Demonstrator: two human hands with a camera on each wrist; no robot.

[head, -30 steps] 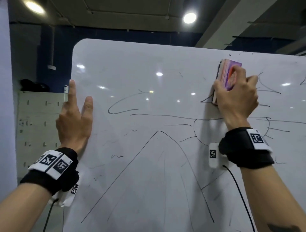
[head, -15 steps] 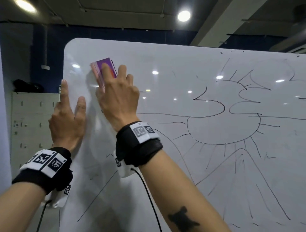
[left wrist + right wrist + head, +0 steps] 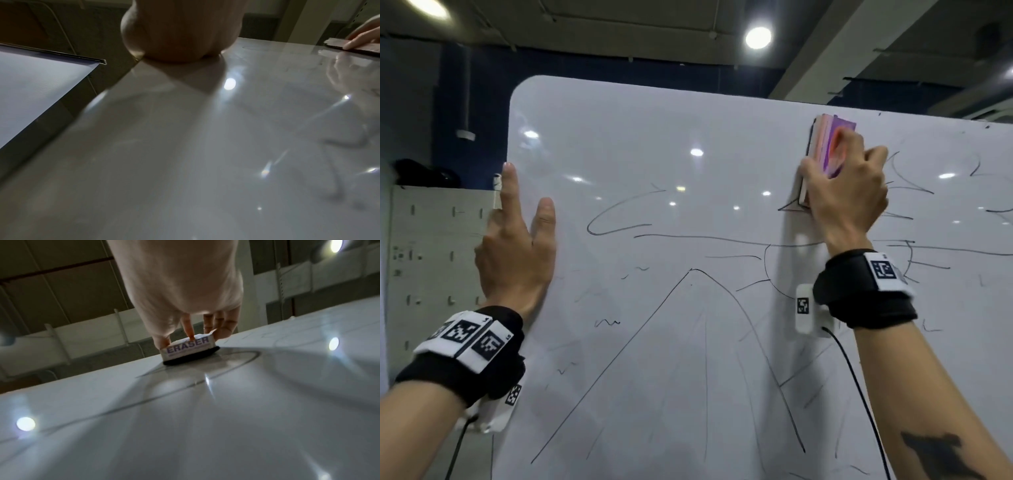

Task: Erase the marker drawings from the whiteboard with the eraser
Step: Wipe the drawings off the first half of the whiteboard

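A white whiteboard (image 3: 654,137) stands upright before me, covered in black marker lines: a mountain peak (image 3: 691,270), a cloud outline (image 3: 619,226) and part of a sun. My right hand (image 3: 846,192) grips a purple-and-white eraser (image 3: 825,144) and presses it flat on the board near the top, right of centre. In the right wrist view the eraser (image 3: 189,347) shows the word ERASER, its dark felt on the board (image 3: 185,418). My left hand (image 3: 517,246) lies flat with straight fingers on the board's left edge; its palm (image 3: 180,32) rests on the board (image 3: 205,146).
A white pegboard cabinet (image 3: 438,257) stands behind the board's left edge with a dark object (image 3: 424,174) on top. Ceiling lamps (image 3: 757,37) reflect as bright spots on the glossy surface. Cables hang from both wrist bands.
Half a second ago my right hand held the eraser at the board's upper left beside my left hand; it has swept right across the top. My left hand has stayed put.
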